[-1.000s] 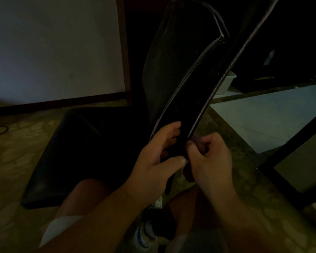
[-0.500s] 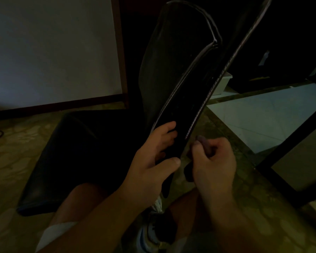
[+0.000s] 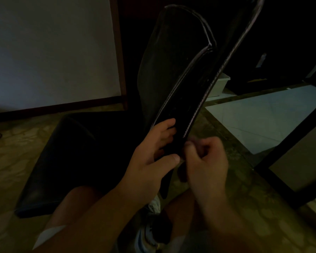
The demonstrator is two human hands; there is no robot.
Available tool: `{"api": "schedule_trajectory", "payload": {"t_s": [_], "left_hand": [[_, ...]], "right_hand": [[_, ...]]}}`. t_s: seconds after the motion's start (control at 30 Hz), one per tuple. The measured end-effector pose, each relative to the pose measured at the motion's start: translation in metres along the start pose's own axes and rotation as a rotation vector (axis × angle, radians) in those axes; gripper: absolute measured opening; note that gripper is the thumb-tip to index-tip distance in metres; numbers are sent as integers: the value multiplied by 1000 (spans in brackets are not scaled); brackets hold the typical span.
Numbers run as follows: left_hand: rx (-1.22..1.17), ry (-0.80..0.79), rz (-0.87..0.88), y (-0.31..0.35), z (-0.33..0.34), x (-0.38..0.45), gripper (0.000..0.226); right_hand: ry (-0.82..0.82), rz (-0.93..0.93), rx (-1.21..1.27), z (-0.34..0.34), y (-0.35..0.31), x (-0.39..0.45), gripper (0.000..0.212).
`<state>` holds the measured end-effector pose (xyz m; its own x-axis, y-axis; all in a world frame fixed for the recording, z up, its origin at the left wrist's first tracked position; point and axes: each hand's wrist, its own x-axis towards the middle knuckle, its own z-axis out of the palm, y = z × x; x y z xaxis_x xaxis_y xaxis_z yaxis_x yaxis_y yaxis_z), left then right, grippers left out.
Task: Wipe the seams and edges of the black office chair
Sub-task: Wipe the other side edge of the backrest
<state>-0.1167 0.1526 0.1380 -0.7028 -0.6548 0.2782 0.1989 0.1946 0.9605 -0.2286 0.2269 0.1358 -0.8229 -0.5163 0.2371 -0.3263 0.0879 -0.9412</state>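
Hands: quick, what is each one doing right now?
Left hand: grips the chair back's side panel near its lower end.
Right hand: fingers curled at the panel's seam; what it holds cannot be told.

Black office chair (image 3: 173,57), glossy, w/ paler grey piping along its seams. Floor (image 3: 16,157) beside the chair: olive-yellow, blotchy stone pattern. Wall (image 3: 49,48) left of the chair: plain grey-white, dark brown trim. Right of the chair, pale blue-grey tile (image 3: 274,114). Below the chair, white shoe (image 3: 144,240) w/ blue stripe.
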Motion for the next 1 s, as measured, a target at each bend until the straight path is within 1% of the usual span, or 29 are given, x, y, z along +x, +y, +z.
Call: {"api": "schedule_trajectory", "payload": {"t_s": [0.03, 0.07, 0.13, 0.17, 0.2, 0.23, 0.3, 0.37, 0.47, 0.57, 0.6, 0.7, 0.73, 0.77, 0.83, 0.87, 0.9, 0.97, 1.0], "left_hand": [[1, -4, 4, 1, 1, 0, 69], [-2, -7, 9, 2, 1, 0, 69], [-23, -4, 11, 2, 1, 1, 68], [-32, 0, 13, 2, 1, 1, 68], [-37, 1, 14, 2, 2, 1, 68], [-35, -3, 15, 2, 2, 1, 68], [-22, -15, 17, 3, 2, 1, 68], [-21, -10, 20, 4, 1, 2, 68], [-26, -3, 22, 5, -1, 3, 69], [-18, -7, 22, 4, 0, 3, 67], [-10, -6, 25, 4, 1, 3, 67], [6, -1, 26, 4, 3, 4, 68], [7, -2, 27, 5, 3, 5, 68], [6, -4, 28, 5, 3, 6, 67], [-15, -1, 19, 5, 3, 6, 66], [-23, 0, 18, 4, 3, 6, 66], [-22, -1, 19, 4, 3, 6, 67], [-4, -10, 23, 6, 4, 5, 68], [4, -14, 24, 7, 4, 5, 67]], "right_hand": [[57, 11, 19, 0, 0, 2, 14], [46, -10, 6, 1, -2, 2, 14], [-101, -66, -16, 9, -4, -2, 14], [-154, -64, 7, 12, -5, -4, 13], [-161, -44, 35, 13, -4, -5, 13], [-123, -23, 50, 12, -3, -4, 13], [7, -15, 39, 9, -1, -2, 13], [70, -37, 38, 7, -1, -2, 14], [70, -50, 61, 8, -3, -2, 15], [-67, -60, 33, 10, -5, -3, 13], [-73, -63, 23, 9, -5, -3, 13], [116, -34, 28, 2, -7, 2, 14], [125, -44, 26, 0, -7, 3, 15], [74, -67, 6, 1, -9, 3, 16], [-101, -93, -27, 7, -9, -3, 15], [-122, -93, -21, 8, -9, -6, 15], [-79, -78, -9, 7, -8, -5, 15], [79, -18, 34, 0, -10, 2, 15], [108, 3, 62, -5, -9, 6, 15]]}}
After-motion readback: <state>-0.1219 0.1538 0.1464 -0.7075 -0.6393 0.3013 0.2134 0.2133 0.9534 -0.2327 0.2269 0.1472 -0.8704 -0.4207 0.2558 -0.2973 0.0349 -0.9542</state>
